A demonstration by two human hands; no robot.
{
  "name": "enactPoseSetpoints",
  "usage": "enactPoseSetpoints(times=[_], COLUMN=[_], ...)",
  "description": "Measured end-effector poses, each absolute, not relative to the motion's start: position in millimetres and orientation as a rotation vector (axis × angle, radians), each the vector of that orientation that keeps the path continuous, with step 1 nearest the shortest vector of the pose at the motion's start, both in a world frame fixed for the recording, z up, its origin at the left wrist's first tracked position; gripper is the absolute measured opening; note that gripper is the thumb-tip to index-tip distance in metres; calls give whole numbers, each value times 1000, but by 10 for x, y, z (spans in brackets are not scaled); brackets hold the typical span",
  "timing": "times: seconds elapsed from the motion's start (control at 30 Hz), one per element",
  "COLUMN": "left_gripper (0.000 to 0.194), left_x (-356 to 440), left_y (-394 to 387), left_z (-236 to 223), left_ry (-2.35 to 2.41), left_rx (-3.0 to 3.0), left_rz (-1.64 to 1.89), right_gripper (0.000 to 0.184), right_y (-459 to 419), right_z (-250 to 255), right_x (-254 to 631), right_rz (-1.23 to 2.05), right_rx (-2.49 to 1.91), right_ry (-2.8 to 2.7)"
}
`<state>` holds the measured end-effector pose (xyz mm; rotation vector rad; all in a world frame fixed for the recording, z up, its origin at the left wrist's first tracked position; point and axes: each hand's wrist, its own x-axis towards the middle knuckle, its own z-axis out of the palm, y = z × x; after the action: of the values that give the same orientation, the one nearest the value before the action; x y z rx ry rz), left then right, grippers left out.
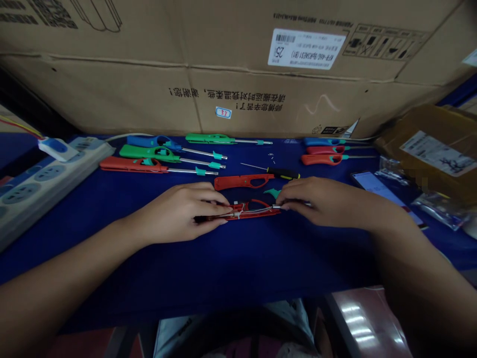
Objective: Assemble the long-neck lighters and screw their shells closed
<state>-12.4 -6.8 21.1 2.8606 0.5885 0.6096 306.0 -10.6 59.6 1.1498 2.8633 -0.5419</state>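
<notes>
My left hand [182, 209] is closed around the left end of an opened red lighter casing [257, 214], whose inner parts and thin wires show. At the casing's right end, my right hand [316, 201] pinches a metal lighter tube [276, 207]; most of the tube is hidden by the fingers. Just behind lies the other red casing half [238, 182], with a loop-shaped opening. A small teal trigger piece [273, 192] rests beside my right fingers. Farther back is a black and yellow screwdriver [285, 173], its shaft pointing left.
Several long lighters, among them a green lighter [149, 152], lie at the back left. Red and blue handles [322, 159] lie at the back right. A power strip [48, 179] borders the left, a phone [383, 194] and wrapped parcel [428, 144] the right. A large carton [141, 84] stands behind.
</notes>
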Motion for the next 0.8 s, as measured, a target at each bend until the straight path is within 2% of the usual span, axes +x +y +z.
enactPoseSetpoints(times=[0.57, 0.8], left_gripper=[26, 25], left_x=[-198, -191], left_y=[-24, 11], left_z=[246, 227], left_ry=[613, 603], left_rx=[2844, 2835], left_rz=[550, 585], right_gripper=[21, 26], right_y=[-52, -102], right_z=[566, 568], right_x=[2997, 2952], right_rz=[-627, -320], right_rx=[1016, 1067], right_ry=[2919, 2883])
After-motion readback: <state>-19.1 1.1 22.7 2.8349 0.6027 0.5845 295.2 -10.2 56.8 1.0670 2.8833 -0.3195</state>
